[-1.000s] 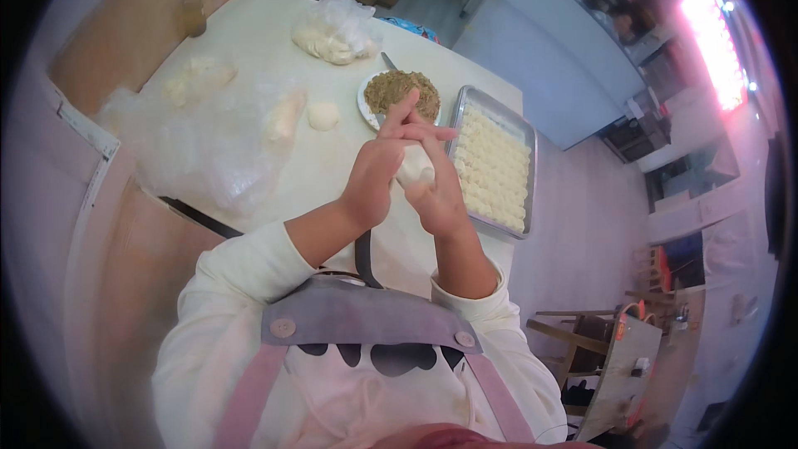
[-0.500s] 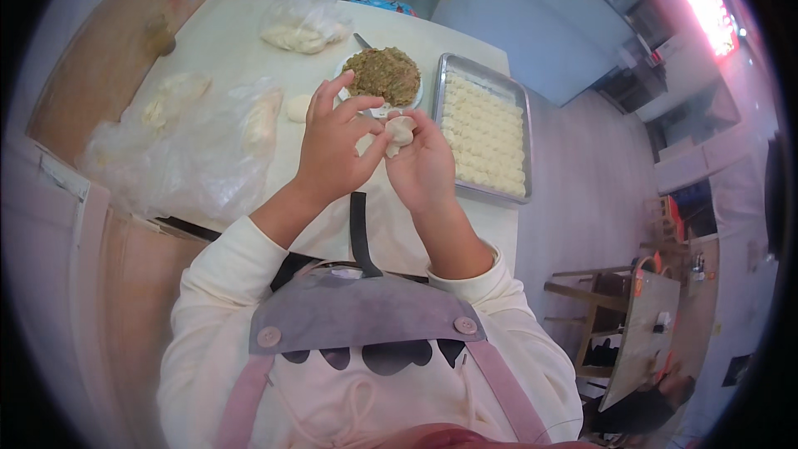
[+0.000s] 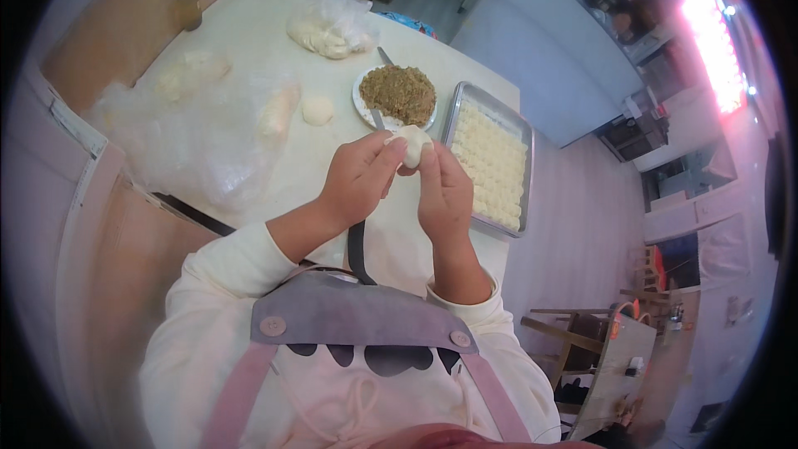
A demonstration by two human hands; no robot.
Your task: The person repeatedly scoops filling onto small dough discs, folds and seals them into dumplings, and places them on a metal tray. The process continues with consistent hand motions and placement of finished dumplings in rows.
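Observation:
A pale dumpling (image 3: pixel 411 146) is pinched between my two hands, just in front of the plate. My left hand (image 3: pixel 357 175) grips its left side with thumb and fingers. On the other side, my right hand (image 3: pixel 445 191) holds it with the thumb pressed on the dough. Brown-green minced filling (image 3: pixel 397 93) is heaped on a white plate (image 3: pixel 359 105), and a flat utensil handle (image 3: pixel 377 119) shows at its near edge. One round dough wrapper (image 3: pixel 317 111) lies on the table left of the plate. Rows of finished dumplings (image 3: pixel 489 162) fill much of a metal tray (image 3: pixel 527 191) at the right.
A tied clear bag of dough pieces (image 3: pixel 331 25) sits at the back of the white table (image 3: pixel 249 12). Large clear plastic sheeting (image 3: pixel 199 141) with dough under it covers the left side. A glass jar (image 3: pixel 189 10) stands at the far left edge. Chairs (image 3: pixel 573 341) are off to the right.
My left hand, spread with raised fingers before, has closed onto the dumpling's left side. The dough has gone from a loose folded piece to a rounder shape. The view has tilted slightly.

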